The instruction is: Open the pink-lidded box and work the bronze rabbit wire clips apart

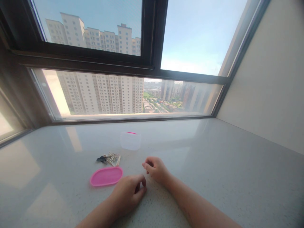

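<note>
My left hand [129, 193] rests on the pale speckled surface, its fingers curled in toward the thumb. Nothing shows in its grasp. Just left of it lies a pink oval lid or shallow tray [106, 176] with a raised rim. My right hand [155, 169] is a little farther forward and to the right, also loosely closed, with no object visible in it. Beyond the pink piece sits a small pile of black and whitish clips or similar small pieces [110, 159]; their exact kind is unclear. A translucent container [130, 141] with a bit of pink at its top edge stands farther back.
The pale speckled sill [225, 177] carries all these things. Dark window frames [152, 71] run along its back, with tall buildings outside. A plain white wall [268, 76] closes off the right side. Patches of sunlight fall on the left part.
</note>
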`<state>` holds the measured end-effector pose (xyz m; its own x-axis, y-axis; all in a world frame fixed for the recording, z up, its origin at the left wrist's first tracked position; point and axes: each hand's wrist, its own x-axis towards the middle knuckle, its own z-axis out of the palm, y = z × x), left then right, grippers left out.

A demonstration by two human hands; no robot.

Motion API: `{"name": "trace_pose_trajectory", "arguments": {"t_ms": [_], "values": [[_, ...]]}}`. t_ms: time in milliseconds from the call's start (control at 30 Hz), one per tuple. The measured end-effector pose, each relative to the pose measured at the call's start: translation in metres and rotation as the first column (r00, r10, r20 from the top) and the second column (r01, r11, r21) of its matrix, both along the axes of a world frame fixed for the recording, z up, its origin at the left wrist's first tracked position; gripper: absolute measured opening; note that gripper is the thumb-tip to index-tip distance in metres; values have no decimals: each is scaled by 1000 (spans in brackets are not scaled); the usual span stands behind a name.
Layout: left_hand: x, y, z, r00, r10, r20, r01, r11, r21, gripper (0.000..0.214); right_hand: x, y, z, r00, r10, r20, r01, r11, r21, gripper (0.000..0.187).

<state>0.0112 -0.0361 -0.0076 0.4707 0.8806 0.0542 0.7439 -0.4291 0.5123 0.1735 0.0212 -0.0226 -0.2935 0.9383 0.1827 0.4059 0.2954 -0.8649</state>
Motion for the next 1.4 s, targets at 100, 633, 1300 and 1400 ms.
{"name": "trace_pose_trajectory", "arguments": {"t_ms": [100, 633, 1300, 1400], "values": [[0, 0, -1, 1000, -3, 0, 3, 1000, 4, 12, 0, 0, 0, 1000, -1, 0, 1, 1000, -1, 24], [0, 0, 0, 1000, 0, 1, 0, 1000, 6, 11, 0, 1, -3, 1000, -7, 6, 7, 1000, -1, 24], [0, -2, 2, 1000, -1, 6, 1, 1000, 1, 12, 0, 1, -3, 1000, -3, 16, 3, 1000, 0, 23], [0, -2, 1, 1000, -4, 9, 3, 1000, 6, 12, 0, 1, -3, 1000, 1, 5, -1, 1000, -4, 23]]}}
